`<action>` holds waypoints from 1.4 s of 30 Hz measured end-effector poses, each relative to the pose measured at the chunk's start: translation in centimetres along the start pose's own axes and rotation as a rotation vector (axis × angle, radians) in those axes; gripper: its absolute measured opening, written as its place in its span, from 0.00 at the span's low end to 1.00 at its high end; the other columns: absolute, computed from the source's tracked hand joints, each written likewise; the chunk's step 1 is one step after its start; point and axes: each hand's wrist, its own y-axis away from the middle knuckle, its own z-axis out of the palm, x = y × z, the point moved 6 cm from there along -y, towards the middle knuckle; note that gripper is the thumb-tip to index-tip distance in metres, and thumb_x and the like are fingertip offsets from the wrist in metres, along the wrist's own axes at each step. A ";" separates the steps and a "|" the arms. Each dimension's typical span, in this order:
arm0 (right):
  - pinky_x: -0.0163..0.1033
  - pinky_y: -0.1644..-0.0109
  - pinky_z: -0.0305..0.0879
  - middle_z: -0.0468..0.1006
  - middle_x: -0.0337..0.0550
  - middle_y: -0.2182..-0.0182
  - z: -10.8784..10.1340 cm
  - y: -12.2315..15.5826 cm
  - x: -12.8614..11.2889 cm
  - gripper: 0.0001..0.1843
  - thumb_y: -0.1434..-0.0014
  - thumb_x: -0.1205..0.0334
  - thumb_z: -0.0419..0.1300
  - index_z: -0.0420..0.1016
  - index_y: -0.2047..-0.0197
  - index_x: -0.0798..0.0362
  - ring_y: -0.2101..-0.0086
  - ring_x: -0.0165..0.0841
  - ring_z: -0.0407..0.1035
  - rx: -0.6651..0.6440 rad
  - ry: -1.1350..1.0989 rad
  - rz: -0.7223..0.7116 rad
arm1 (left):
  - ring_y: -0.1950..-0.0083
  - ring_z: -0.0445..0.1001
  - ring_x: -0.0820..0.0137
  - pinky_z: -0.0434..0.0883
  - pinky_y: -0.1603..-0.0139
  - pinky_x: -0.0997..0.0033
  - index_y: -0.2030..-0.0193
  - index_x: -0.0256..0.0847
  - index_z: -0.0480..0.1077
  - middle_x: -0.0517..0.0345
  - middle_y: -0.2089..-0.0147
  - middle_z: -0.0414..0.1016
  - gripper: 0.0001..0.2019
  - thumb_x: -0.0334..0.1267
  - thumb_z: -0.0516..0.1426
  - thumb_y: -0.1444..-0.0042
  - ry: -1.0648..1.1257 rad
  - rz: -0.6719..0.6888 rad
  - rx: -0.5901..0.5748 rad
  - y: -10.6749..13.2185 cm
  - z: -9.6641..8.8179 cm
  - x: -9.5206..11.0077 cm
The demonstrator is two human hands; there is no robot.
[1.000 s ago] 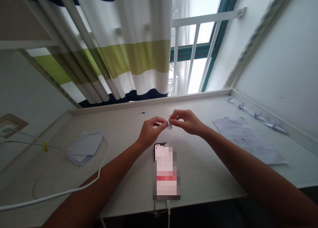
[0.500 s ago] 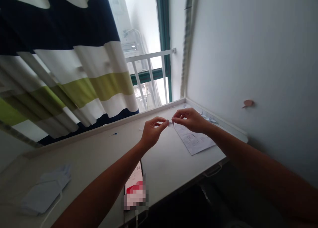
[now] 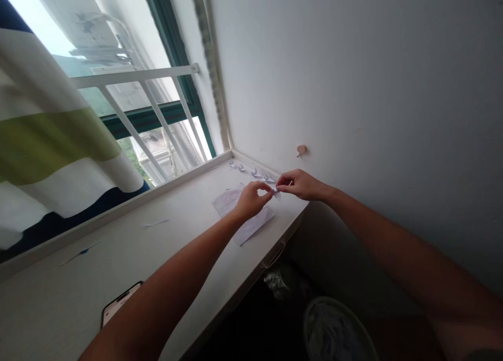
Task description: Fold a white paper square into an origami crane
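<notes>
Between my hands is a small folded piece of white paper (image 3: 277,195), held above the desk's right end. My left hand (image 3: 253,199) is closed, pinching its left side between thumb and fingertips. From the right, my right hand (image 3: 297,185) pinches the same piece, its fingers curled. Below them lie a sheet with printed lines (image 3: 227,204) and a blank-looking sheet (image 3: 255,227), partly covered by my left hand. Several small folded paper shapes (image 3: 254,173) stand in a row along the desk's back rim, just beyond the hands.
The white desk (image 3: 188,245) has a raised rim by the wall. A phone (image 3: 120,302) lies partly under my left forearm. Thin paper strips (image 3: 156,223) rest to the left. A bin (image 3: 334,329) stands below the desk's edge; a pink hook (image 3: 301,150) is on the wall.
My view has swung right, bringing the bin and the row of folded papers into sight. Both hands have moved over the desk's right end, still pinching the small paper piece.
</notes>
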 end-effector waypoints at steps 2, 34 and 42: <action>0.35 0.63 0.66 0.84 0.44 0.71 -0.1 0.3 1.7 0.12 0.42 0.56 0.64 0.84 0.63 0.57 0.68 0.33 0.74 -0.025 0.111 0.041 | 0.52 0.76 0.59 0.71 0.47 0.57 0.65 0.43 0.81 0.54 0.62 0.82 0.05 0.40 0.64 0.42 -0.090 0.018 -0.050 -0.8 2.2 -0.6; 0.41 0.62 0.63 0.84 0.55 0.60 1.6 -1.6 -1.2 0.30 0.35 0.66 0.55 0.60 0.30 0.53 0.61 0.48 0.79 -0.092 0.870 0.048 | 0.39 0.66 0.51 0.65 0.37 0.48 0.51 0.42 0.73 0.48 0.47 0.77 0.13 0.44 0.60 0.39 -0.499 -0.011 0.074 -0.7 -0.3 -3.1; 0.43 0.57 0.67 0.85 0.52 0.58 15.4 -6.7 -12.5 0.21 0.34 0.65 0.54 0.74 0.39 0.54 0.59 0.44 0.78 -0.218 0.592 -0.273 | 0.42 0.74 0.57 0.70 0.39 0.55 0.55 0.41 0.76 0.49 0.48 0.80 0.09 0.40 0.58 0.39 -0.508 -0.409 0.471 13.9 -23.7 -8.6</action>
